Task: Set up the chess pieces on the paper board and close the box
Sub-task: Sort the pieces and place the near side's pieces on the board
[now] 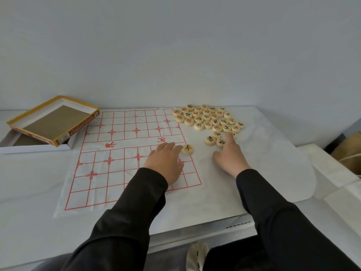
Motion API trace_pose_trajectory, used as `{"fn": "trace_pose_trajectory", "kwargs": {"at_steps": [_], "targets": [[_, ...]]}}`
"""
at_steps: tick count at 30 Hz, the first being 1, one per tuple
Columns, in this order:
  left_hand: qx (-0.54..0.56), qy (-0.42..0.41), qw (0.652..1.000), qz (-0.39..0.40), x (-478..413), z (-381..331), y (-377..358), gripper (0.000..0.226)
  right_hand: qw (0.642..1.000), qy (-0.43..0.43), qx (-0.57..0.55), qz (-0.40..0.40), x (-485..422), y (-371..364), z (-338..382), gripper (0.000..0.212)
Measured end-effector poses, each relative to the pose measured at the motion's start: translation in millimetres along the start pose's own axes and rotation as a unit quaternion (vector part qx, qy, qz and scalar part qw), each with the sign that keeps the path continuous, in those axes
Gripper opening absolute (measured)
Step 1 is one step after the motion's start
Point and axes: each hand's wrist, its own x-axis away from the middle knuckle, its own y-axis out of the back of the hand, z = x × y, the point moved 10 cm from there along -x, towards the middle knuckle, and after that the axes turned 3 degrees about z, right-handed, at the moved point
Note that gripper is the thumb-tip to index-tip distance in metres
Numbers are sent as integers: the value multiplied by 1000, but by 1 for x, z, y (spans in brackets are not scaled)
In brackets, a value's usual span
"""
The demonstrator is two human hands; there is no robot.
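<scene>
Barely started: 1 piece (188, 149) sits at the right edge of the paper board (109, 173), touched by the left hand (165, 163), fingers loose. The right hand (230, 155) pokes the pile (209, 118) beside the board, gripping nothing, and the box (58, 120) lies open.

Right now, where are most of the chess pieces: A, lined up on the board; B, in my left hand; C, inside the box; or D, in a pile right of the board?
D: the pile lies off the right edge of the board; only one piece sits at that edge, by the left hand.
</scene>
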Motion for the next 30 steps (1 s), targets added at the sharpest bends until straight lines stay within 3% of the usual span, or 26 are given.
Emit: {"fn": "trace_pose_trajectory", "kwargs": {"at_steps": [10,15,23,26,30], "targets": [[-9,3,1000,18,3,4,0,60,996,46,-78,-2,-12,12,2,74],[-8,0,1000,17,3,1,-1,62,996,78,-31,18,-19,1,4,79],[-10,0,1000,17,6,2,-1,63,988,132,-81,-18,-18,0,18,67],[-6,2,1000,13,6,4,0,63,984,171,-38,-14,-19,-13,31,64],[3,9,1000,9,6,8,2,63,980,178,80,-45,-23,-22,35,44]]}}
